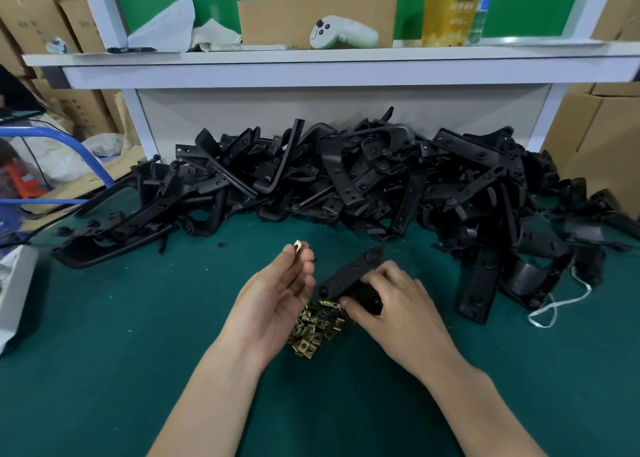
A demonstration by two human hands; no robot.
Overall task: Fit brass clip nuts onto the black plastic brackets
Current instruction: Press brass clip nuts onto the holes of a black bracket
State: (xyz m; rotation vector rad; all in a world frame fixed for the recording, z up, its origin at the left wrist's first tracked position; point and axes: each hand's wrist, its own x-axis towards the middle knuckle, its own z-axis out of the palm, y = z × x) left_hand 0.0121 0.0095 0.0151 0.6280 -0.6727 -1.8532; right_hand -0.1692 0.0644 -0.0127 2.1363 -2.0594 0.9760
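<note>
- left hand (273, 294) palm up, fingertips pinching one small brass clip nut (298, 247); shallow grip, could flick off into the heap of black plastic brackets (346, 179).
- right hand (394, 304) curled round a flat black plastic bracket (349, 276) w/ holes, right by the loose pile of brass clip nuts (317, 325) on the green bench mat (138, 352).
- Nut & bracket apart, not fitted yet; if bracket tilts, clip prob seats crooked.
- Bracket may sweep pile, scatter nuts.
</note>
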